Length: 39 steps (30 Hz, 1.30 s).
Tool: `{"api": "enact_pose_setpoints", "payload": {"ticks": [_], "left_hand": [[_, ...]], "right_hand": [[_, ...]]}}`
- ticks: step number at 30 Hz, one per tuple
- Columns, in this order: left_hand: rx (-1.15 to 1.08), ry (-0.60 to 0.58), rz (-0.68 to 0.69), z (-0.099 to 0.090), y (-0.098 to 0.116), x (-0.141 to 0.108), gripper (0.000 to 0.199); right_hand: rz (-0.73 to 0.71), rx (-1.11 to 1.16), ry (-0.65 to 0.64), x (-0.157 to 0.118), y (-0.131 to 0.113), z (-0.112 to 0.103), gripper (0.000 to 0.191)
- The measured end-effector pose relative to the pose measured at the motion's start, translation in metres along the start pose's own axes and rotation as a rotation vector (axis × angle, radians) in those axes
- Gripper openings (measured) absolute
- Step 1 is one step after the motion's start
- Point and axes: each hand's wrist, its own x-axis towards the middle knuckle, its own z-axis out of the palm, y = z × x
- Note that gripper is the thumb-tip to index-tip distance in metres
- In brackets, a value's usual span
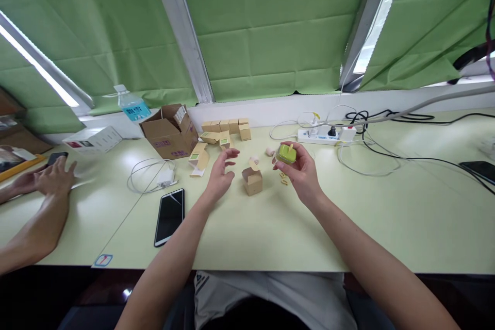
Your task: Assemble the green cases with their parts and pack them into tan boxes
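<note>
My right hand (303, 172) grips a small, rounded lime-green item (287, 153) with a knob on top and a see-through lower part, holding it above the table. My left hand (222, 174) is raised over the table with its fingers apart and nothing in them. Between my hands stands a small brown cardboard box (253, 183) with its flap up. Two small pale pink pieces (269, 151) lie behind it. Yellow curled bits (283, 179) rest on the table below my right hand.
Unfolded small cartons (199, 157) and a row of small closed boxes (228, 125) lie beside a large open carton (172, 131). A phone (169, 216) is by my left forearm. Behind are a power strip (323, 136) and cables. At left, another person's hands (54, 175) hold a dark phone.
</note>
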Motion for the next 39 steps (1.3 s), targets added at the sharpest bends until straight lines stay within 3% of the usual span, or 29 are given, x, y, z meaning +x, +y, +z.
{"api": "enact_pose_setpoints", "payload": {"ticks": [2,4,10,15,17,21,26,30,33,36,39], "left_hand": [[-0.009,-0.156,-0.092,-0.005,-0.005,0.003,0.061],[0.060,-0.233,-0.115,-0.005,-0.004,0.002,0.059],[0.148,-0.286,-0.182,0.006,0.011,-0.002,0.054],[0.137,-0.288,-0.125,0.020,0.017,-0.009,0.028],[0.135,-0.276,-0.088,0.026,0.018,-0.013,0.021],[0.186,-0.209,-0.057,0.036,0.017,-0.020,0.015],[0.307,-0.098,-0.152,0.043,0.016,-0.021,0.011],[0.277,-0.055,-0.179,0.047,0.015,-0.022,0.022],[0.199,-0.033,-0.200,0.049,0.013,-0.026,0.009],[0.088,-0.015,-0.196,0.050,0.011,-0.028,0.020],[0.108,-0.043,-0.105,0.048,0.009,-0.027,0.018]], "right_hand": [[0.017,-0.047,0.002,0.001,-0.001,-0.001,0.057],[0.006,-0.125,0.007,-0.001,-0.002,-0.001,0.056],[-0.066,-0.370,-0.133,-0.014,-0.009,0.009,0.048],[-0.048,-0.505,-0.446,-0.031,-0.012,0.020,0.045],[-0.080,-0.595,-0.491,-0.036,-0.010,0.023,0.045],[-0.109,-0.740,-0.441,-0.036,-0.004,0.024,0.041],[-0.083,-0.826,-0.369,-0.025,-0.001,0.014,0.044],[-0.167,-0.870,-0.389,-0.019,-0.003,0.007,0.043],[-0.222,-0.951,-0.434,-0.018,-0.005,0.006,0.043],[-0.189,-1.028,-0.399,-0.019,-0.004,0.008,0.046],[-0.163,-1.032,-0.365,-0.020,-0.001,0.009,0.048]]}}
